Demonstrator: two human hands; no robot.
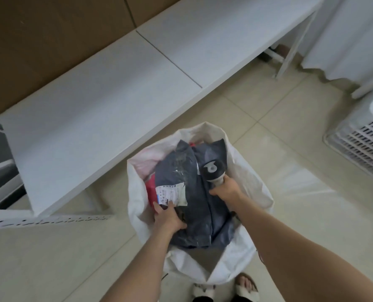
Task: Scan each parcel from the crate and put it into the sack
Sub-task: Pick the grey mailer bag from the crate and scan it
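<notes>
parcel (199,205), crinkly grey plastic in the white sack (254,186), pinched by left hand (168,216); right hand (224,188) clasps round-headed scanner (212,171).

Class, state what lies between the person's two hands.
Head view: a dark grey parcel, lying in the sack, fills the stretch between left hand and right hand.

White table (115,94), beige tile floor (279,138), possibly cardboard (39,40).
</notes>
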